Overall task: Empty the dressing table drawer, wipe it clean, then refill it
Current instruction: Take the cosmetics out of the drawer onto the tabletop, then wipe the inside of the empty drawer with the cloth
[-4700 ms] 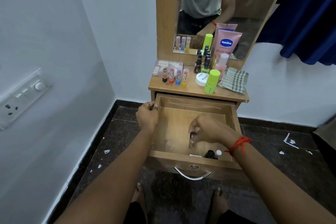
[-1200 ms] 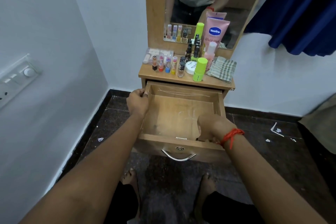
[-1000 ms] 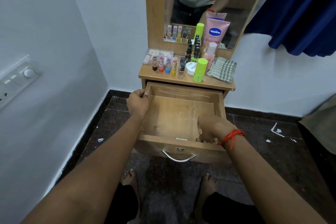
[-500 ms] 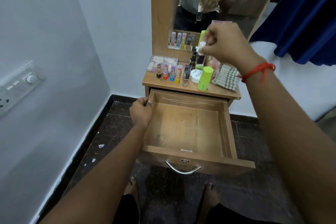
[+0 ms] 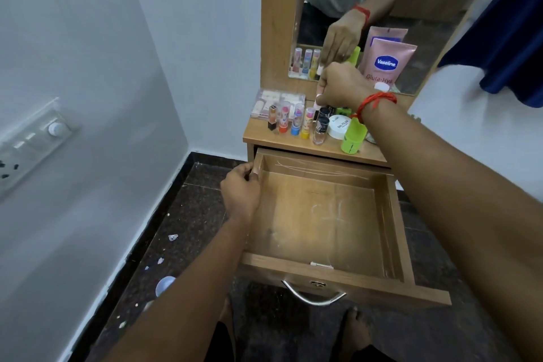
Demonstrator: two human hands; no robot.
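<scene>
Drawer (image 5: pixel 323 214) pulled fully out below the dressing table top (image 5: pixel 317 150), inside bare wood with pale scratch marks, nothing in it but a small metal lock tab at the front edge. Left hand (image 5: pixel 239 192) at the drawer's back left corner, fingers curled over the top of the left side wall, thumb outside, gripping it. On the table top, left to right: flat clear box (image 5: pixel 277 100) at the back left corner, row of small colored sticks (image 5: pixel 289 120) in front of it, clear bottle with black cap (image 5: pixel 321 131), white round jar (image 5: pixel 339 128), green tube (image 5: pixel 352 137) near the front edge. Right hand (image 5: pixel 342 87) above the back of the table top, over the dark bottles, fingers pressed together pinching a small white-capped item (image 5: pixel 318 97); item mostly hidden by the hand, can't tell what it is. Pink lotion tube (image 5: pixel 388 62) leans against the mirror just right of the hand.
</scene>
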